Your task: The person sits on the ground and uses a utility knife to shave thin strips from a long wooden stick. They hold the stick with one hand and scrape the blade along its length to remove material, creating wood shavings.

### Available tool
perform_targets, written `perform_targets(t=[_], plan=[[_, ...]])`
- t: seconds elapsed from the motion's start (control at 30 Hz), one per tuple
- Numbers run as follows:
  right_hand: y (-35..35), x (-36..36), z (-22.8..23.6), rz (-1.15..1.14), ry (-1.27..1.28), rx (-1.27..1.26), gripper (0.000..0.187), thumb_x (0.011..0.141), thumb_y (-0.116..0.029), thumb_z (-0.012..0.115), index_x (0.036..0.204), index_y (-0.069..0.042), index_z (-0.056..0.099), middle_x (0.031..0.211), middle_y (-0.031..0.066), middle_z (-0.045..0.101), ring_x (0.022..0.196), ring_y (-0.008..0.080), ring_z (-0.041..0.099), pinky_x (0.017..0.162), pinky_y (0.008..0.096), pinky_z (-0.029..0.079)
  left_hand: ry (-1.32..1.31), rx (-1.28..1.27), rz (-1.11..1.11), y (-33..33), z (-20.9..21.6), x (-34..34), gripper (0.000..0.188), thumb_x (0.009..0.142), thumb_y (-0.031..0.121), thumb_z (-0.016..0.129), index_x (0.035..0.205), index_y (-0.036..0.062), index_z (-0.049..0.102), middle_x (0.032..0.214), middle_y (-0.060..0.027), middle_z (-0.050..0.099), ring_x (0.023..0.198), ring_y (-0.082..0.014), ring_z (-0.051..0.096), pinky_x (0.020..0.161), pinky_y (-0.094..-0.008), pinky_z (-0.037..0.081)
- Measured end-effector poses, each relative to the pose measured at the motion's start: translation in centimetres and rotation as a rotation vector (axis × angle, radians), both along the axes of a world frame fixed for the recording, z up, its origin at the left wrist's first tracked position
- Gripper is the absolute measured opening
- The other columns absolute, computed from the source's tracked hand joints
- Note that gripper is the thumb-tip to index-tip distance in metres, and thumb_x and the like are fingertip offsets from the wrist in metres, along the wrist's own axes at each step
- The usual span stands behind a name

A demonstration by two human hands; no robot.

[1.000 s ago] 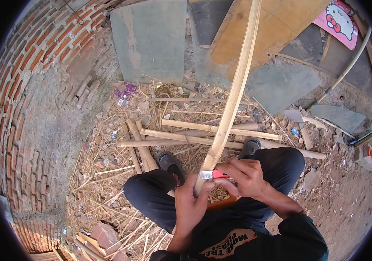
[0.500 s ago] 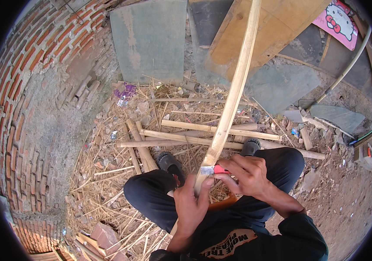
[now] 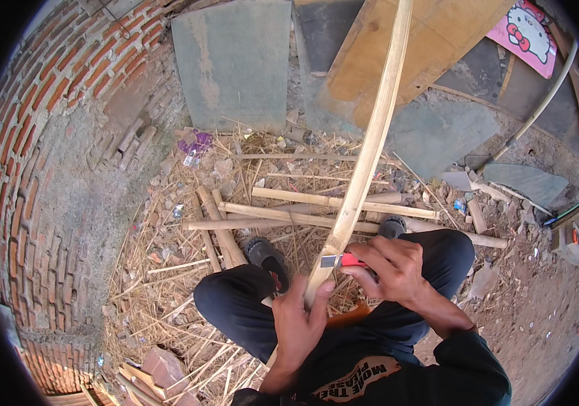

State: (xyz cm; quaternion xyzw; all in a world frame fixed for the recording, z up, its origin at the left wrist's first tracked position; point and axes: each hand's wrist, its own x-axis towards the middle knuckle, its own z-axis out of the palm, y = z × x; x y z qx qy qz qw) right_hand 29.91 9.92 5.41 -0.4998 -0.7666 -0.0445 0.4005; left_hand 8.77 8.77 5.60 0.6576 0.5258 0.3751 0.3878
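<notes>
A long split bamboo strip rises from between my knees and slants away to the top of the view. My left hand grips its lower part, thumb along the near side. In my right hand is a utility knife with a red handle. Its short, wide blade lies across the strip just above my left thumb, near a node. The lower end of the strip passes behind my left hand and is partly hidden. An orange-brown object shows in my lap below the hands.
Several bamboo pieces lie on ground strewn with shavings and rubble, beyond my shoes. A brick wall stands at left. Grey sheets and a brown board lean at the back. A pale pole slants at right.
The knife and my right hand have shifted slightly up and right. The bamboo strip has tilted a little to the right, and my left hand has moved slightly with it.
</notes>
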Motion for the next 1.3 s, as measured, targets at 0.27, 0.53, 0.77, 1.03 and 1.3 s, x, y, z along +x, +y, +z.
perform_targets(t=[0.27, 0.53, 0.77, 1.03, 1.3], plan=[[0.1, 0.0, 0.3, 0.000, -0.005, 0.009, 0.031, 0.085, -0.030, 0.091, 0.107, -0.011, 0.082, 0.076, -0.0002, 0.065, 0.057, 0.0182, 0.066, 0.052, 0.0329, 0.053, -0.003, 0.028, 0.009, -0.1, 0.0, -0.3, 0.034, 0.106, 0.025, 0.077, 0.088, 0.0005, 0.062, 0.058, -0.0115, 0.057, 0.045, -0.0156, 0.053, 0.047, -0.0345, 0.040], [0.1, -0.1, 0.4, 0.011, -0.018, 0.043, 0.033, 0.084, -0.031, 0.091, 0.110, -0.011, 0.083, 0.076, -0.0010, 0.064, 0.057, 0.0175, 0.065, 0.052, 0.0322, 0.051, -0.080, -0.055, -0.060, 0.3, -0.1, -1.2, 0.025, 0.104, 0.022, 0.079, 0.094, 0.0015, 0.068, 0.058, -0.0075, 0.058, 0.046, -0.0130, 0.052, 0.047, -0.0330, 0.039], [0.4, -0.2, 0.6, 0.019, -0.017, 0.053, 0.034, 0.083, -0.030, 0.092, 0.110, -0.011, 0.083, 0.075, -0.0014, 0.063, 0.059, 0.0163, 0.065, 0.052, 0.0315, 0.052, -0.155, -0.118, -0.104, 0.5, -1.3, -2.0, 0.019, 0.104, 0.020, 0.079, 0.103, 0.0019, 0.074, 0.059, -0.0034, 0.059, 0.049, -0.0081, 0.048, 0.049, -0.0300, 0.036], [0.5, -0.4, 0.7, 0.022, -0.043, 0.042, 0.034, 0.083, -0.030, 0.091, 0.110, -0.011, 0.083, 0.076, -0.0011, 0.065, 0.060, 0.0160, 0.066, 0.053, 0.0309, 0.052, -0.032, 0.006, 0.033, -0.5, -0.3, -1.1, 0.021, 0.104, 0.022, 0.079, 0.108, 0.0013, 0.074, 0.058, -0.0015, 0.057, 0.049, -0.0073, 0.046, 0.048, -0.0293, 0.035], [0.1, -0.4, 0.8, 0.036, -0.045, 0.062, 0.034, 0.083, -0.030, 0.092, 0.109, -0.010, 0.083, 0.075, -0.0008, 0.064, 0.059, 0.0163, 0.065, 0.052, 0.0314, 0.051, -0.464, -0.421, -0.200, 1.0, -1.4, -2.5, 0.026, 0.105, 0.022, 0.079, 0.096, 0.0003, 0.068, 0.057, -0.0040, 0.058, 0.049, -0.0065, 0.048, 0.046, -0.0296, 0.036]])
